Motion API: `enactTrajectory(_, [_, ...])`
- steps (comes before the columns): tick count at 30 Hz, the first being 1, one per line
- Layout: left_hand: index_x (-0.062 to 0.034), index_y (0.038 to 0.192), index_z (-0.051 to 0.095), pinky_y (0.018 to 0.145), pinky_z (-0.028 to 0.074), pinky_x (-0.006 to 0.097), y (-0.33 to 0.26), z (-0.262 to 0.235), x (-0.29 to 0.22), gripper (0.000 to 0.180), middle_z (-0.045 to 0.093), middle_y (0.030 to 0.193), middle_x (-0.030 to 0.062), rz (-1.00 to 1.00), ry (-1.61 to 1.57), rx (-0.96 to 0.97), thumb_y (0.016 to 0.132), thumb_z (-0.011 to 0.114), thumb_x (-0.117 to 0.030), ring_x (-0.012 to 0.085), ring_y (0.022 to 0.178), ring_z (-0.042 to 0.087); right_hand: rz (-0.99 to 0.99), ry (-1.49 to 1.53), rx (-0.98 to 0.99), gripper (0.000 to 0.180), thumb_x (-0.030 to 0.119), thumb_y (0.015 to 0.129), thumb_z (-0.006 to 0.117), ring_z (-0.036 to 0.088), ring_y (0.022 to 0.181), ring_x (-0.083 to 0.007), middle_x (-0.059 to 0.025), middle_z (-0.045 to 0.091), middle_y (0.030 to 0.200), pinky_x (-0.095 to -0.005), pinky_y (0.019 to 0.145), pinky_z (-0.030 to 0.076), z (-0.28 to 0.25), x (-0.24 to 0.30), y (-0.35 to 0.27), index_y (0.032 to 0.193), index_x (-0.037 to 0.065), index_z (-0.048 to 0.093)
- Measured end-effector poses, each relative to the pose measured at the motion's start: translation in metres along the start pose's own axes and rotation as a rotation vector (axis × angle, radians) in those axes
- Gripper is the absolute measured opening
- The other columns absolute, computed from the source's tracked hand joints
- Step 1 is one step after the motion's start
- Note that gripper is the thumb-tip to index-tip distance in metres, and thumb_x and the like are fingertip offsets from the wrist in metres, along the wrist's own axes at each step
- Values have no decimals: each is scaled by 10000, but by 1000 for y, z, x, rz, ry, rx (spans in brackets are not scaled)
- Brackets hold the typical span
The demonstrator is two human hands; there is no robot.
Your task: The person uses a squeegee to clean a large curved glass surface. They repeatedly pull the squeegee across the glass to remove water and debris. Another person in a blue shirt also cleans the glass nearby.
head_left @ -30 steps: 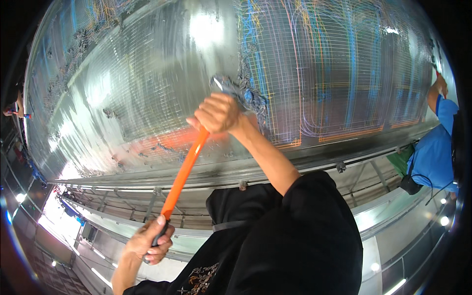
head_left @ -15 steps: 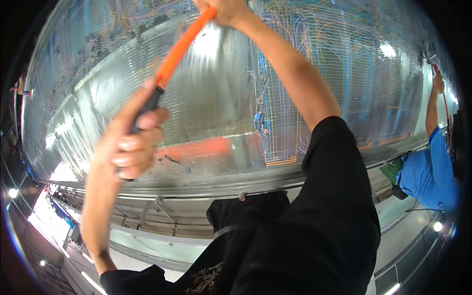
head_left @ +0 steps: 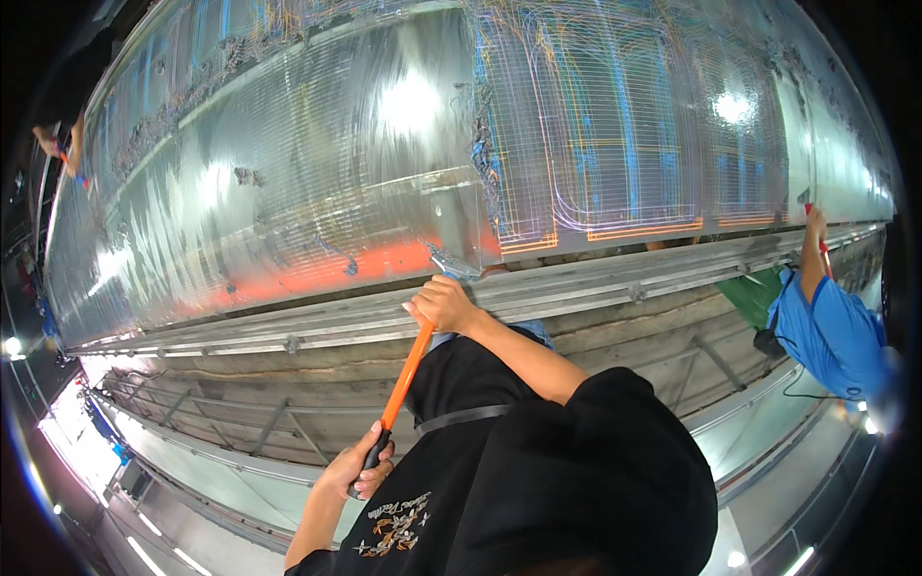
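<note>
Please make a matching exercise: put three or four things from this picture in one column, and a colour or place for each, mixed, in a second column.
Things:
1. tool handle
2. left hand
3. right hand
4. co-worker's sleeve

Descriptions:
A. blue, at the right edge
B. grips the dark lower end of the handle
C. orange
D. grips the handle's upper end, below the shiny panel

Pairs: 1-C, 2-B, 3-D, 4-A

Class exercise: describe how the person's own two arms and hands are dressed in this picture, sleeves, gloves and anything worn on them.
Both hands are bare: the left hand and the right hand wear no gloves. The forearms are uncovered too. The right arm has a loose black short sleeve ending near the elbow. No watch or rings are visible.
</note>
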State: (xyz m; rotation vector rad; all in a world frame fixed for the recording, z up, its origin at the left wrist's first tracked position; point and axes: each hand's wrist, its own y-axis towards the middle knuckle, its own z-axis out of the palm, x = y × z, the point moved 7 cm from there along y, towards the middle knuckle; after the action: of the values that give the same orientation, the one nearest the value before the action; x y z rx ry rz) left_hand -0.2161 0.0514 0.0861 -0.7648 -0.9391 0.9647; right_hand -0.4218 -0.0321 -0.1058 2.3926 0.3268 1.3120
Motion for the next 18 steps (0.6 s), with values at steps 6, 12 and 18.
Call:
enactTrajectory(6, [-135,774,384,266,265,263,4,30,-27,632,293,466,-53,-2,-124,35,1014,324,-717,72,286,262,-92,-26,15,325,156,853,728,528,528,-220,-41,524,575,-358,526,402,-12,-34,21,602,99,529])
enactTrajectory(12, [-142,744,379,258,269,273,-15,64,-146,648,282,454,-48,-33,40,-98,1001,336,-735,78,280,252,-130,-81,-75,380,145,875,691,472,456,-218,-46,455,505,-349,472,369,-44,-113,110,564,109,475])
enactTrajectory(18, [-146,704,375,254,267,285,-49,117,-243,670,275,438,-42,-111,12,-158,992,336,-750,86,273,250,-164,-69,-177,420,209,864,732,495,426,-196,-29,473,483,-332,430,377,-70,-168,190,548,127,468])
